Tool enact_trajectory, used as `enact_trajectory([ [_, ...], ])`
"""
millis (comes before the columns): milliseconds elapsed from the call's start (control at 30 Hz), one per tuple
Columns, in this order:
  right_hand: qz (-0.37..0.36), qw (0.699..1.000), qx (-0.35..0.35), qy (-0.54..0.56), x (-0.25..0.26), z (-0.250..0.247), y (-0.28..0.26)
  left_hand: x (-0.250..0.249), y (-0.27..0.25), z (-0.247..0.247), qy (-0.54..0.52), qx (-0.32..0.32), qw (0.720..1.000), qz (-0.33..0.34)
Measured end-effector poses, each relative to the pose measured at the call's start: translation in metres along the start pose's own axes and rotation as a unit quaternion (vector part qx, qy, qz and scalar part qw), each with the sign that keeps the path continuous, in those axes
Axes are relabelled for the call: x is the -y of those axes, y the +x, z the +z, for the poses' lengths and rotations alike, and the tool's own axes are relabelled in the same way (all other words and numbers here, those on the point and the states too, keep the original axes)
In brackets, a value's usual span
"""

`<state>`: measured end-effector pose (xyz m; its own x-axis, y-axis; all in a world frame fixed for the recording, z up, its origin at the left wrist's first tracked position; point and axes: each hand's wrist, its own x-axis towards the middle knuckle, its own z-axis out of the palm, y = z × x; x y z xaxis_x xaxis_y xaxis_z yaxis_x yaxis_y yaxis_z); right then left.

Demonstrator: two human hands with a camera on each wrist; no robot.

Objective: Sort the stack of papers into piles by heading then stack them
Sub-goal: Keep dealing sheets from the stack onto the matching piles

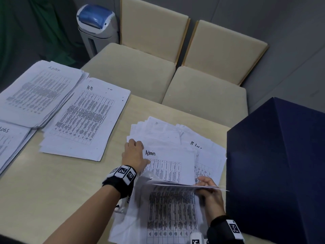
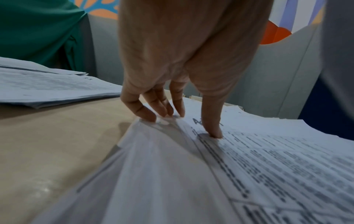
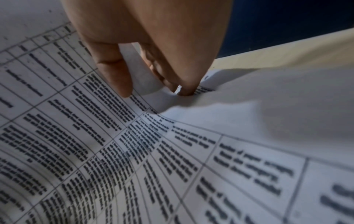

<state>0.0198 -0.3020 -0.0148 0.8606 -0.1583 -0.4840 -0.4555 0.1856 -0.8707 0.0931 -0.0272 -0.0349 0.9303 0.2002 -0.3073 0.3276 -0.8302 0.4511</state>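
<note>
Papers of thin white stock, printed with dense black tables, lie on a pale tan table (image 1: 58, 182), and the loose unsorted heap (image 1: 158, 134) by the dark blue box (image 1: 277, 164) serves as the landmark. Its sheets are fanned and skewed, their long axes running roughly away from the person, headings at the far end. On top lies a sheet headed "Admin" (image 1: 168, 166), flat, heading pointing away. The left hand (image 1: 134, 154) rests on that sheet's left edge, fingers (image 2: 147, 113) spread and pressing down at the corner, thumb on the printed grid. Nearer the person than the heap, the right hand (image 1: 209, 191) pinches the far edge of a lifted sheet (image 1: 168, 208) between thumb and fingers (image 3: 114, 72); that sheet curls upward, soft and slightly crumpled. Left of the heap sits the squared "H.R" pile (image 1: 86, 118), long axis slanting away to the right. Farther left is a thicker "Admin" pile (image 1: 38, 92), and beyond it a pile at the table's edge with a partly cut-off heading (image 1: 10, 143). Behind the heap stand two beige cushioned chairs (image 1: 202, 95).
</note>
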Motion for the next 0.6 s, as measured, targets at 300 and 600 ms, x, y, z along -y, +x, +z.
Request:
enact_trajectory([
  [300, 0.001, 0.999, 0.005, -0.053, 0.007, 0.0, 0.006, 0.013, 0.008, -0.005, 0.016, 0.02, 0.997, 0.069],
  [600, -0.007, 0.997, 0.019, -0.075, 0.009, -0.003, 0.007, 0.019, 0.008, -0.012, 0.051, -0.021, 0.987, 0.152],
])
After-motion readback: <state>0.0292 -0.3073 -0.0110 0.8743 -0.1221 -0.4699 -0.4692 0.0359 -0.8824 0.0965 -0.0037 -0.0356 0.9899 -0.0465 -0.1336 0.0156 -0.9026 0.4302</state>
